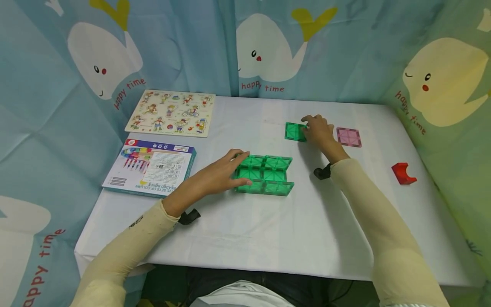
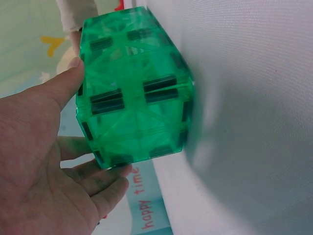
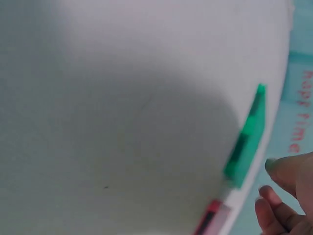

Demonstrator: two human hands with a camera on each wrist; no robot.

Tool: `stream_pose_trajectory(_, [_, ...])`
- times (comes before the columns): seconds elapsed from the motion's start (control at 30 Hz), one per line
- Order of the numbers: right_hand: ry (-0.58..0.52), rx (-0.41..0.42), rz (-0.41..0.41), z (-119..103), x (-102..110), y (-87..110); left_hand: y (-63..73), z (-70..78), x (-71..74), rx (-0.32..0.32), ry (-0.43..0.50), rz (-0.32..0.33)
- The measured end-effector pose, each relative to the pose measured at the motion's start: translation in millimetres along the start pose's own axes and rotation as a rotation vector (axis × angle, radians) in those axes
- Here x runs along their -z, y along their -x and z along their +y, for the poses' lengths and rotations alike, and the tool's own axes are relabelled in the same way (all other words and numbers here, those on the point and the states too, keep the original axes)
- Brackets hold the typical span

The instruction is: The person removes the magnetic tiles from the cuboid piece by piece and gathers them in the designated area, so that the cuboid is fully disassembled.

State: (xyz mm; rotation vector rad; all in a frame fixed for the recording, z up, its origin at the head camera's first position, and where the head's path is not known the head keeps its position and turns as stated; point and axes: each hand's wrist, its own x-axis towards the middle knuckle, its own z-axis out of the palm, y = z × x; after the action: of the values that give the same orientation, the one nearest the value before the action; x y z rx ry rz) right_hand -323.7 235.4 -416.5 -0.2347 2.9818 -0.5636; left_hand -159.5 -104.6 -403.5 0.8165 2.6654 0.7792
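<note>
A trough of joined green magnetic tiles (image 1: 270,175) stands on the table, with two raised long sides. My left hand (image 1: 216,174) holds its left end; in the left wrist view the thumb touches one side of the tiles (image 2: 134,93) and the fingers the other. Farther back, my right hand (image 1: 319,133) is over the right edge of a single green magnetic tile (image 1: 293,131). The right wrist view shows that hand's fingers loosely bent, apart from the tile (image 3: 248,139). Just right of the hand lies a pink magnetic tile (image 1: 349,137).
A red curved-cut block (image 1: 400,174) lies near the right edge of the white table (image 1: 268,230). At the left are a flat boxed set (image 1: 149,166) and, behind it, a picture puzzle board (image 1: 172,113). Printed curtains (image 1: 207,51) hang around the table.
</note>
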Motion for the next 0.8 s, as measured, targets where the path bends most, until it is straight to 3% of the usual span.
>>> stream_pose_trajectory(0.23, [-0.093,0.188,0.042,-19,11,31.6,1.0,0.9,0.5,0.004,0.001,-0.011])
stream_pose_trajectory(0.53, [-0.215,0.373,0.107,-41,14,89.5,1.7,-1.1,1.1,0.010,0.006,-0.008])
stream_pose_trajectory(0.63, [-0.203,0.481,0.151,-46,10,115.1,1.1,-0.6,0.5,0.008,0.011,-0.012])
stream_pose_trajectory(0.8, [-0.093,0.709,0.192,-50,-1,155.0,-0.1,0.4,0.2,0.010,0.009,-0.012])
